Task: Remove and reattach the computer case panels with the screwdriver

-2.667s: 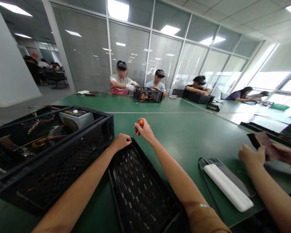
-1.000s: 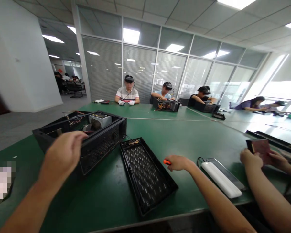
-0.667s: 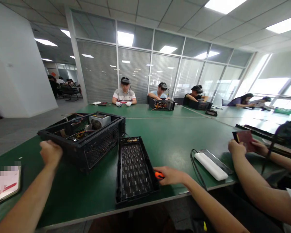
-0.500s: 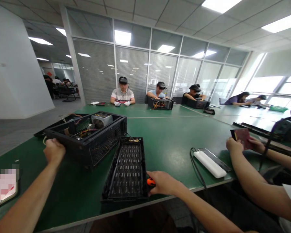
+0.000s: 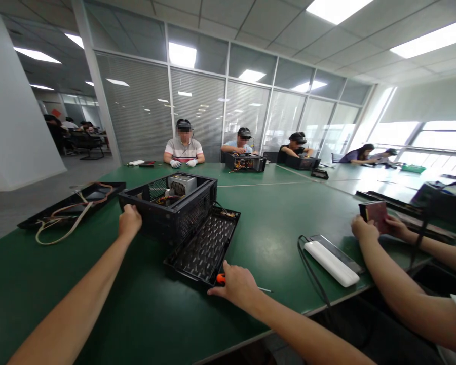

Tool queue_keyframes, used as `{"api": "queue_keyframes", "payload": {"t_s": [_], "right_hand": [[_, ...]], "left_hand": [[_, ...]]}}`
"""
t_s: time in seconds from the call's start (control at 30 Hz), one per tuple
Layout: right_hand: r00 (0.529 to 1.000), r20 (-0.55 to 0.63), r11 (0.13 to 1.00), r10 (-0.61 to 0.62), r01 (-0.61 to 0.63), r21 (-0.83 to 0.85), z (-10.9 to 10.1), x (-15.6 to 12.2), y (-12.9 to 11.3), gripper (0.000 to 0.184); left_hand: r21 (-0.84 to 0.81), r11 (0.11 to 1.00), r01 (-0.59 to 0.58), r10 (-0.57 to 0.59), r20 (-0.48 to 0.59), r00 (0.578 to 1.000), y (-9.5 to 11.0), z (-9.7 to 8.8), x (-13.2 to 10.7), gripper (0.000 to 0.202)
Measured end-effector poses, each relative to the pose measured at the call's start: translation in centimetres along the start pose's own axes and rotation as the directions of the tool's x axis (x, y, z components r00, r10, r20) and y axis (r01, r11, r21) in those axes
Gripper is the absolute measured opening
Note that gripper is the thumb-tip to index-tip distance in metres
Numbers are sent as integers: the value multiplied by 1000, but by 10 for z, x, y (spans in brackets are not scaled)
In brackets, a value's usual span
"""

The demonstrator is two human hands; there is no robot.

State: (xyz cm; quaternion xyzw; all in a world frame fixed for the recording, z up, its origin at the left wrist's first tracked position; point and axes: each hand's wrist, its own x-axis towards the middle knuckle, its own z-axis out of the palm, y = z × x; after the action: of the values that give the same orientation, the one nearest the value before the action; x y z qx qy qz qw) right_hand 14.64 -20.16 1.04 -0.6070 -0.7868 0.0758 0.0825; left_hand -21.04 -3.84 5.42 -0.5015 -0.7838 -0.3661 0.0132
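Case [image 5: 171, 205] gripped, screwdriver [image 5: 221, 278] clutched
Left hand [image 5: 129, 221] fingers are clamped on its corner, right hand [image 5: 237, 286] fingers wrapped round the handle; wires [image 5: 223, 209] could get yanked if it's dragged.

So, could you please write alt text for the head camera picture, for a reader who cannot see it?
A person's left hand grips the corner of an open black computer case on a green table, while the right hand holds an orange-handled screwdriver beside a perforated side panel. Other people sit working across the table.
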Motion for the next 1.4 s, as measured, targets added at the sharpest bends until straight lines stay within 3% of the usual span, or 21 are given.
{"api": "queue_keyframes", "payload": {"t_s": [0.13, 0.2, 0.3, 0.4, 0.57, 0.6, 0.8, 0.93, 1.07, 1.23, 1.4], "right_hand": [[998, -5, 998, 69, -69, -9, 0, 32, -4, 72], [996, -15, 996, 89, -89, -14, 1, 47, -8, 72], [993, -52, 994, 110, -111, -24, 6, 70, -16, 71], [989, -85, 992, 121, -122, -12, 10, 98, -27, 68], [984, -121, 991, 127, -130, -20, 14, 160, -44, 62], [984, -131, 992, 123, -127, -25, 14, 173, -47, 62], [977, -165, 991, 135, -137, -2, 19, 249, -69, 56], [980, -154, 992, 127, -123, 30, 26, 292, -86, 55], [981, -148, 991, 130, -123, 55, 30, 334, -105, 52], [985, -118, 991, 122, -114, 71, 29, 391, -128, 50], [990, -104, 992, 98, -89, 92, 31, 440, -146, 53]], "left_hand": [[-65, 998, -11, 12, 17, 1000, 11, 26, 32, 24], [-201, 980, 9, -6, 17, 1000, 16, 41, 44, 19], [-486, 874, 13, 13, 50, 999, 22, 67, 51, 14], [-605, 796, 12, 58, 96, 994, 25, 93, 46, 18], [-862, 461, 211, 137, 304, 943, 26, 125, 33, 30], [-872, 430, 235, 143, 323, 936, 25, 128, 30, 31], [-825, 549, 132, 39, 183, 982, 14, 122, 1, 34], [-797, 573, 191, 11, 240, 971, 8, 103, -35, 33], [-810, 541, 227, 39, 294, 955, 16, 87, -62, 30], [-804, 521, 287, 43, 360, 932, 21, 92, -67, 33], [-743, 620, 250, 46, 353, 935, 13, 101, -60, 38]]}}
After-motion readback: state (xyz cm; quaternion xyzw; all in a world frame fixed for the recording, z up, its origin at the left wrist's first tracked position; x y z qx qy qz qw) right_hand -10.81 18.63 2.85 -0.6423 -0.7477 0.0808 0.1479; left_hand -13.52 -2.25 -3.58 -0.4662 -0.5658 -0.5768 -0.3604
